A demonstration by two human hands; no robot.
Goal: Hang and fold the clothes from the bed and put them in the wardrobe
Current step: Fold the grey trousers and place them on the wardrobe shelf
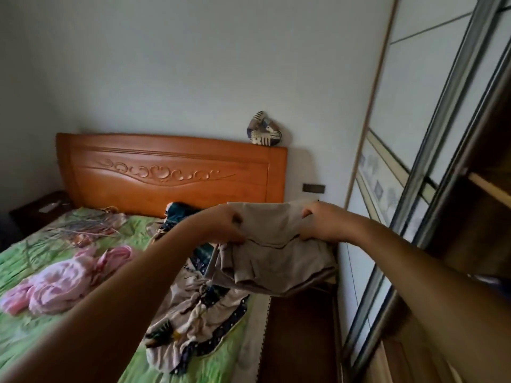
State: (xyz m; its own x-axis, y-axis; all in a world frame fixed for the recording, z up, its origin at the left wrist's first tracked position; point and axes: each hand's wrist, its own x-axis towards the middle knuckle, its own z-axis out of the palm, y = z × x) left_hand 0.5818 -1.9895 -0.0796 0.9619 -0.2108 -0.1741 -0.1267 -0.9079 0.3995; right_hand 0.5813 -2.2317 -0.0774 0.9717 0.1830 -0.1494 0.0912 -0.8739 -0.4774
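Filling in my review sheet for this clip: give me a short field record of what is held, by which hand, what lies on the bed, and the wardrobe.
held: beige garment, lifted over the bed's right side
left hand: grips its top edge
right hand: grips its top edge
bed: green cover
on bed: pink garment; patterned garment; dark teal garment near the headboard
wardrobe: at right, interior showing past the sliding door

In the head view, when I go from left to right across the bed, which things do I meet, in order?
pink garment → patterned garment → beige garment → wardrobe door
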